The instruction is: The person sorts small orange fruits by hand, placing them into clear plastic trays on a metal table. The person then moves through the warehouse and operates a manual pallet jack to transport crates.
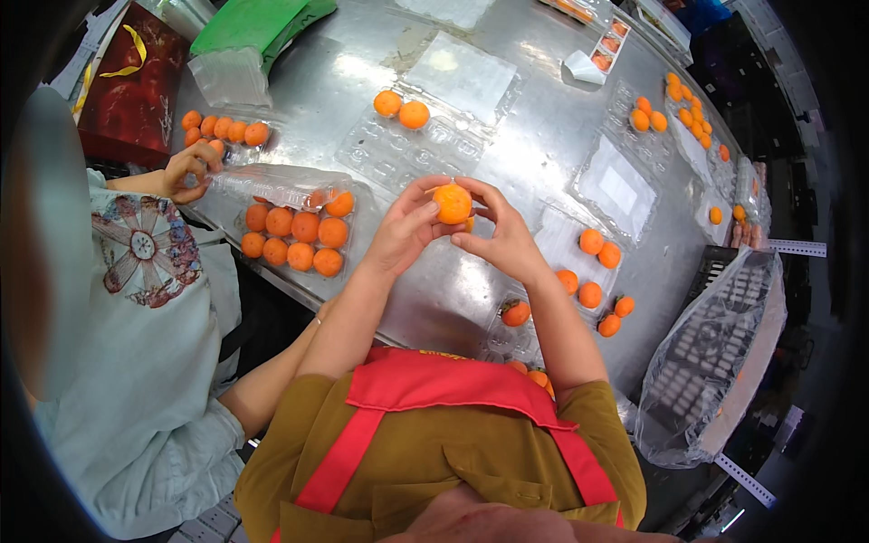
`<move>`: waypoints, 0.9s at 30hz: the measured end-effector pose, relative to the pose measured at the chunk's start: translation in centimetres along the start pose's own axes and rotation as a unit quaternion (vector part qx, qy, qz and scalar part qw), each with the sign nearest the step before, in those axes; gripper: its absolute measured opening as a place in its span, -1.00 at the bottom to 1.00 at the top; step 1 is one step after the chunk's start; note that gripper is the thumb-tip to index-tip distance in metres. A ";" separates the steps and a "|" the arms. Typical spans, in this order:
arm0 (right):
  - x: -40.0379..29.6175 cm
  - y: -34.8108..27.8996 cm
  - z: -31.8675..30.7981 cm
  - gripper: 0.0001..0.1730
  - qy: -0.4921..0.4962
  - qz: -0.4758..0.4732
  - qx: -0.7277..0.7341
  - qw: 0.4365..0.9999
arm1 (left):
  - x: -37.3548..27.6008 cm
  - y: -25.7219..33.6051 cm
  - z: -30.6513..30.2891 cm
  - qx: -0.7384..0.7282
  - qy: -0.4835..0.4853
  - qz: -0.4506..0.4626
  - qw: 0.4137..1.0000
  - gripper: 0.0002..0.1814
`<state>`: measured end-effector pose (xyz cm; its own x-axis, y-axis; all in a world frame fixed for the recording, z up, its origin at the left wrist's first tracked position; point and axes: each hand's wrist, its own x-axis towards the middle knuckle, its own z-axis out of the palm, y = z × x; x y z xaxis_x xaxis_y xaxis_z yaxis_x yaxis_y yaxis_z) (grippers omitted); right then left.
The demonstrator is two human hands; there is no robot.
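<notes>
My left hand (406,227) grips an orange, round fruit (453,203) by its left side, over the metal table. Part of a second orange fruit (469,225) shows beneath it, between my hands. My right hand (501,227) curls its fingers round the right side of these fruits; which fingertips bear on which fruit is partly hidden. Beyond my hands lies an open clear plastic clamshell tray (397,146) with two fruits (401,110) at its far edge. A filled clamshell (299,237) sits to the left, its lid partly raised.
A co-worker's hand (191,170) is at the filled clamshell's lid. Loose fruits (590,294) and a white liner lie right of my right arm. A plastic-lined crate (713,353) stands at the right edge. Stacked clear trays (231,78) and a green bin (261,27) are far left.
</notes>
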<state>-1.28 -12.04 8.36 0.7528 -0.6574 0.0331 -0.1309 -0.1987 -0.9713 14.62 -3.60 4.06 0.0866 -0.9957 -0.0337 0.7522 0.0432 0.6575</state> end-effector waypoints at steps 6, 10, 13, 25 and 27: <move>0.0 -0.2 0.3 -0.37 0.038 -0.052 -0.118 0.991 | 0.0 0.2 0.5 0.003 -0.002 -0.001 1.000 -0.60; -0.1 0.1 0.9 -0.37 0.061 -0.090 -0.166 0.980 | 0.2 -0.4 0.2 0.047 0.035 0.004 0.998 -0.66; -0.3 0.4 1.4 -0.39 0.065 -0.101 -0.187 0.975 | 0.5 -1.0 0.1 0.090 0.072 0.030 0.993 -0.72; -0.3 0.8 1.5 -0.34 0.056 -0.095 -0.160 0.981 | 0.1 0.2 1.0 0.066 0.083 0.017 0.994 -0.65; -0.4 0.1 1.6 -0.47 0.104 -0.089 -0.145 0.980 | 0.0 0.2 1.1 0.040 0.077 0.013 0.996 -0.63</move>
<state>-0.57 -10.58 7.88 0.6370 -0.7210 0.2725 -0.2089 -0.5018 -0.8393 14.03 -3.67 5.04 0.2087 -0.9696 -0.1276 0.6952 0.0554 0.7167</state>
